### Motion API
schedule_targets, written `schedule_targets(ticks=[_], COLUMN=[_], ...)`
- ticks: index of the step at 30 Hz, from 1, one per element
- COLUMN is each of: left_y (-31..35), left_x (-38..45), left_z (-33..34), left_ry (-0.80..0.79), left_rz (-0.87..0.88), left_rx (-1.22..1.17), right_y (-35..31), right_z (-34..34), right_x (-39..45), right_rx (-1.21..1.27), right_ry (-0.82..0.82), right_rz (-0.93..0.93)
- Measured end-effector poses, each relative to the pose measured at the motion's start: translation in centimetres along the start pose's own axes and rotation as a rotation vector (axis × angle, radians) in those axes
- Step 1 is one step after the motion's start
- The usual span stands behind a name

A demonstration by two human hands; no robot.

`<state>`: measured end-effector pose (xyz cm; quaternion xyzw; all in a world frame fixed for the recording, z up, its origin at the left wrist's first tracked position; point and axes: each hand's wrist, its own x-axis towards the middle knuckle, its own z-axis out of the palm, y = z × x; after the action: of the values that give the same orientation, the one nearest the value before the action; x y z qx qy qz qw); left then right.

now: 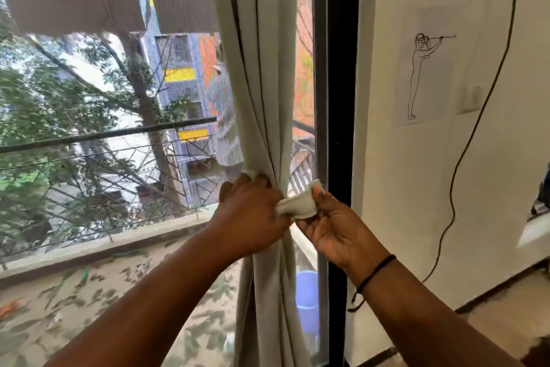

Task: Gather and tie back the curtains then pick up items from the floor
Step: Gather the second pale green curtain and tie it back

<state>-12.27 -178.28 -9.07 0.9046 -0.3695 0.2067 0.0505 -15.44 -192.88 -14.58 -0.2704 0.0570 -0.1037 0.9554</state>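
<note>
Tying back the curtain at the window's right edge.

We have the curtain (262, 105) bunched against the dark frame (339, 99); our left hand (253, 212) curls round the gathered waist, and our right hand (330, 224) pinches the free end of the tie (299, 206) between thumb and fingers. The cloth looks soft, light and limp, likely to slip loose unless we grip it at the narrowed waist and pull the tie snug. Through the glass: a balcony with a railing (104, 134). Right: a white wall (506, 158), a drawing (422, 69), a hanging cable (476, 116).
</note>
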Motion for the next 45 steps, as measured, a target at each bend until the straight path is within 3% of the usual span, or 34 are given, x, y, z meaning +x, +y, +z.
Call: schedule_targets(ticks=[4, 8, 19, 22, 27, 30, 34, 36, 39, 40, 43, 45], left_y=[-1.7, -1.8, 1.9, 2.8, 4.1, 5.1, 6.1, 6.5, 7.0, 7.4, 7.2, 6.3], left_x=[-0.8, -0.3, 0.5, 0.6, 1.5, 1.9, 2.0, 1.7, 0.9, 0.7, 0.5, 1.0], left_z=[0.4, -0.9, -0.5, 0.7, 2.5, 2.8, 2.3, 2.0, 1.8, 1.4, 0.4, -0.1], left_ry=[-0.051, -0.247, -0.207, -0.080, 0.057, 0.084, 0.086, 0.093, 0.191, 0.231, 0.301, 0.227], left_rz=[0.029, -0.001, -0.137, -0.229, -0.364, -0.363, -0.414, -0.403, -0.150, -0.043, 0.257, 0.354], left_rx=[-0.529, -0.784, -0.929, -0.971, -1.061, -1.037, -1.033, -0.851, 0.202, 0.427, 0.650, 0.701], right_y=[0.8, -0.4, -3.8, -4.5, -6.1, -6.9, -6.8, -6.3, -5.7, -5.6, -5.4, -5.4], right_z=[0.8, 1.2, -2.9, -5.1, -6.6, -7.0, -7.3, -7.2, -7.1, -7.0, -6.2, -5.8], right_x=[-1.4, -2.5, -2.9, -2.3, -0.2, 1.1, 1.8, 1.7, 1.8, 1.9, 2.0, 2.1], right_rx=[-0.004, 0.012, -0.163, -0.244, -0.481, -0.606, -0.690, -0.719, -0.780, -0.799, -0.823, -0.874], right_ry=[-0.076, -0.147, -0.210, -0.219, -0.402, -0.470, -0.491, -0.477, -0.453, -0.437, -0.416, -0.431], right_rz=[0.061, 0.122, 0.329, 0.322, 0.199, 0.092, 0.083, 0.059, 0.017, 0.012, -0.005, -0.036])
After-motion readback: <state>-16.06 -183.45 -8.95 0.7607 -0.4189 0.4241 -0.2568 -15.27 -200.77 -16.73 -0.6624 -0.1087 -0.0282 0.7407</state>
